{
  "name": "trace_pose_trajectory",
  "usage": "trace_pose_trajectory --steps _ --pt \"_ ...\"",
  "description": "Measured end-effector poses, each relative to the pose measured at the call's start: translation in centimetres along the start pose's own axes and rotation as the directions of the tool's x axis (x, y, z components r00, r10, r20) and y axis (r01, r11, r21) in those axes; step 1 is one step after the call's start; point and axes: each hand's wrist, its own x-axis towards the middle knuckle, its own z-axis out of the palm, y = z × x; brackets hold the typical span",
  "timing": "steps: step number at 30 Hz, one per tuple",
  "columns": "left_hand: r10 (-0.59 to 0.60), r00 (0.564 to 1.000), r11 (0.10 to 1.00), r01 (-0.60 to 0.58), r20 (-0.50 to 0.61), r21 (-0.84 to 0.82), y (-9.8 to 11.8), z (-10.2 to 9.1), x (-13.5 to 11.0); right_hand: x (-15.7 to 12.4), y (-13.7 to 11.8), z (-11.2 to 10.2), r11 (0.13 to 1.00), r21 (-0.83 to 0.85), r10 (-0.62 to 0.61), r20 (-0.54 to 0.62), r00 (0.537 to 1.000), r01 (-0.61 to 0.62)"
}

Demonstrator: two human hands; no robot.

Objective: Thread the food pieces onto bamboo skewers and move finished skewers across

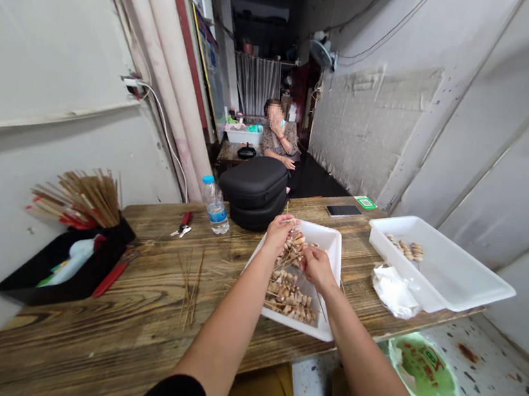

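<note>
Both my hands hover over a white tray [333,241] that holds several meat skewers [291,297]. My left hand [280,230] is closed in a pinch on the end of a skewer [293,243] near the tray's far side. Just to its right, my right hand [316,267] is closed around the stick of the same bunch of skewers. The tray rests on a wooden table [141,318].
A second white tray [444,273] with a few meat pieces stands at the right, crumpled plastic [393,291] beside it. Loose bamboo sticks [191,284], a water bottle [215,204], a black case [254,190], a phone [343,211], a black box with sticks [74,244]. A seated person [279,138] sits beyond.
</note>
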Motion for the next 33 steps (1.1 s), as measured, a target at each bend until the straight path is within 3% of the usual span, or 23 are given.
trace_pose_trajectory --steps 15,22,33 --pt "-0.009 0.998 0.991 0.017 0.065 -0.129 0.3 0.1 -0.2 -0.3 -0.5 0.2 0.992 0.121 0.022 0.011 1.000 -0.023" --pt "-0.028 0.996 0.974 0.046 0.084 -0.222 0.4 0.0 -0.2 -0.8 -1.4 0.2 0.974 0.189 0.118 0.040 0.992 -0.124" --pt "-0.158 0.965 0.930 0.217 0.211 -0.296 0.5 -0.5 0.2 -0.8 -1.5 0.3 0.954 0.260 0.130 0.093 0.987 -0.151"
